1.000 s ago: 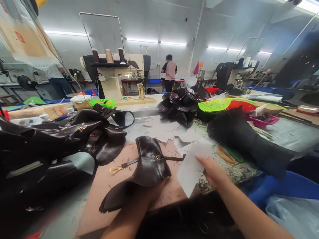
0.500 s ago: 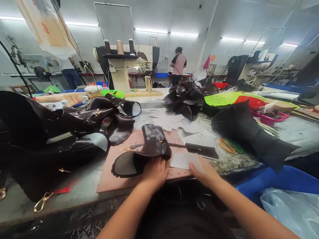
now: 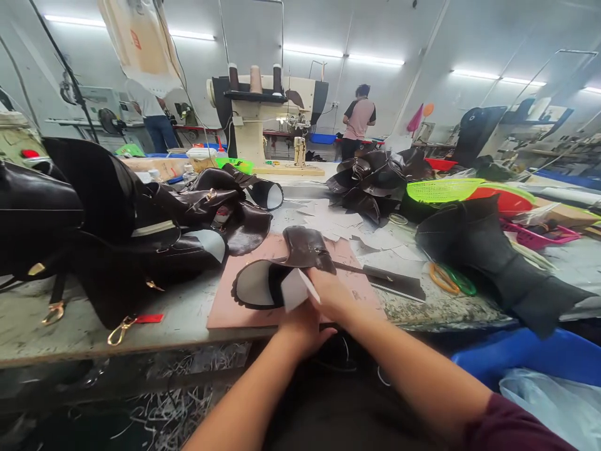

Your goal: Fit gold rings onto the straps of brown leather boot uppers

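Note:
A dark brown leather boot upper [image 3: 307, 247] with a strap lies on a pink board [image 3: 225, 316] in front of me. Its grey-lined opening [image 3: 253, 285] faces left. My right hand [image 3: 331, 297] holds a white sheet [image 3: 295, 288], closed on it at the near edge of the upper. The sheet is tilted and looks bent. Just below it is my left hand [image 3: 303, 326], its thumb stretched out to the right and apart from the palm. The left fingers are mostly hidden behind the sheet and my right hand.
Brown leather uppers [image 3: 188, 250] with gold clasps pile up at left; more [image 3: 370, 181] lie behind. White scraps [image 3: 338, 219] cover the table middle. At right are scissors [image 3: 444, 279], a black leather piece [image 3: 488, 250] and a blue bin [image 3: 539, 351]. A sewing machine [image 3: 253, 125] and two people stand farther back.
My right hand has brought the white sheet left, from beside the upper to its near edge. My left hand has drawn back below it. The view has shifted left.

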{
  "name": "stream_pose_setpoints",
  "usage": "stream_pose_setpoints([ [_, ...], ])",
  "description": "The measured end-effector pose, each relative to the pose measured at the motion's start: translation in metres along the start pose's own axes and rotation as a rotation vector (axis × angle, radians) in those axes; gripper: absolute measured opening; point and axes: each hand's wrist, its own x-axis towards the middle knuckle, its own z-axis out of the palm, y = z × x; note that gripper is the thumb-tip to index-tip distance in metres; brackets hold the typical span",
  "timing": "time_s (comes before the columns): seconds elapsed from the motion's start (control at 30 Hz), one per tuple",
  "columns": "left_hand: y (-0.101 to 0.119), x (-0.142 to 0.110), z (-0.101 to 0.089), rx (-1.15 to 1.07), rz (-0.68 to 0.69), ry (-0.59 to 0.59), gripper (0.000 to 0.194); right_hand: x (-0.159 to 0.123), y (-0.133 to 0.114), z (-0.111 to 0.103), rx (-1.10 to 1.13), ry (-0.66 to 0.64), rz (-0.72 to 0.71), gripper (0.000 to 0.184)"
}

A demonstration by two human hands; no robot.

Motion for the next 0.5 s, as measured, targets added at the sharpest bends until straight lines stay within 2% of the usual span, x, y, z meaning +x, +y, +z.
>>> stream_pose_setpoints([
  [0.17,0.008,0.000,-0.008,0.114,0.043,-0.033,0.075,0.003,0.021,-0.014,-0.177,0.121,0.040,0.048],
  [0.3,0.003,0.000,-0.007,0.130,0.088,-0.027,0.078,-0.004,0.035,-0.013,-0.239,0.209,0.084,0.050],
  [0.5,-0.003,-0.007,-0.012,0.125,0.162,-0.013,0.068,-0.003,0.035,-0.008,-0.304,0.190,0.122,0.048],
])
